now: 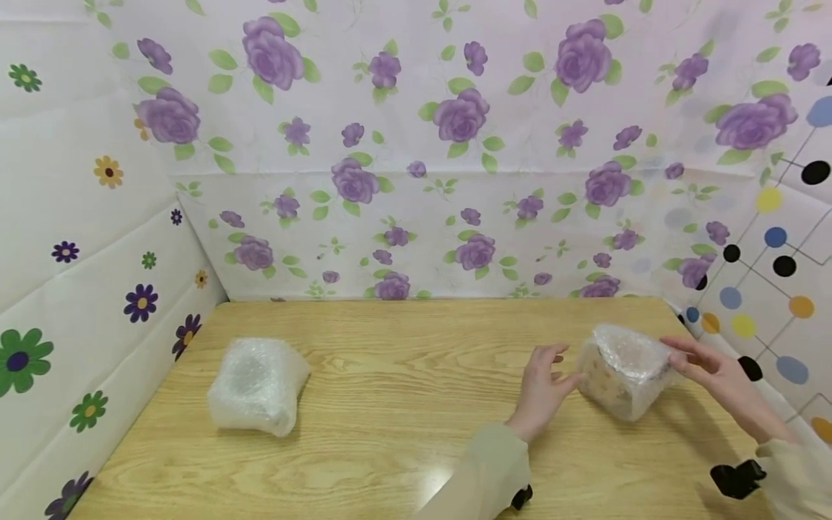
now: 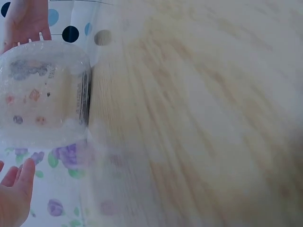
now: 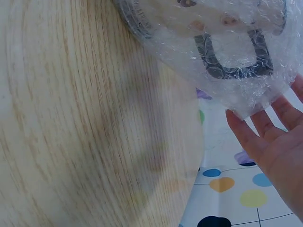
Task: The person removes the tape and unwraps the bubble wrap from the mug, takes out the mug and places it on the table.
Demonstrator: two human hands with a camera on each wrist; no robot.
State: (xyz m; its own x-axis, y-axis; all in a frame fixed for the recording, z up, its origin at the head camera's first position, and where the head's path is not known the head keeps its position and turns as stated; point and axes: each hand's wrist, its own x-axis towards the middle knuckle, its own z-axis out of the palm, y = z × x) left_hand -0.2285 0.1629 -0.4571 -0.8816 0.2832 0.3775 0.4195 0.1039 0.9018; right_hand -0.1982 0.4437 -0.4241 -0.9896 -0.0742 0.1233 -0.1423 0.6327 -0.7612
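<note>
A mug in bubble wrap (image 1: 624, 375) stands on the right part of the table. Small printed figures show through the plastic, and in the right wrist view its dark-edged handle (image 3: 236, 71) shows too. My right hand (image 1: 721, 375) touches the wrap's right edge with fairly straight fingertips (image 3: 236, 120). On the other side is my left hand (image 1: 542, 390), fingers spread and slightly bent, thumb tip close to the wrap. The left wrist view has a gap between the left hand (image 2: 14, 198) and the wrapped mug (image 2: 42, 99).
A second bubble-wrapped bundle (image 1: 256, 386) sits on the left part of the wooden table (image 1: 390, 375). Flower-patterned sheets (image 1: 416, 173) rise behind and to the left, and a dotted sheet (image 1: 780, 289) borders the right side.
</note>
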